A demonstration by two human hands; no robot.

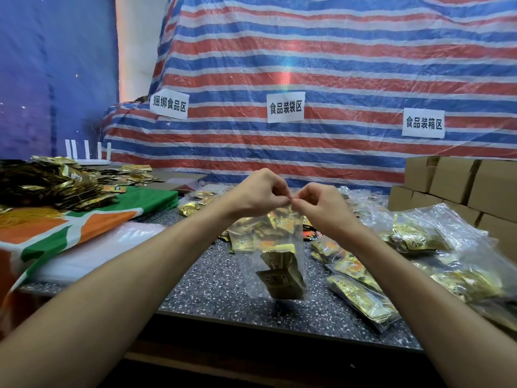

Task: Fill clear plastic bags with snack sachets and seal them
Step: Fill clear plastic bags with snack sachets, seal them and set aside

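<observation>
A clear plastic bag (275,247) hangs in the air over the speckled table (212,278), with gold snack sachets (281,275) sunk to its bottom. My left hand (258,191) and my right hand (321,204) meet at the bag's top edge, both pinching it between thumb and fingertips. Loose gold sachets (246,233) lie on the table behind the bag.
Filled clear bags (361,298) pile up on the right of the table. Cardboard boxes (458,183) stand at the back right. A heap of gold sachets (53,180) rests on a green, orange and white cloth (84,222) at left. A striped tarp with paper signs (285,107) hangs behind.
</observation>
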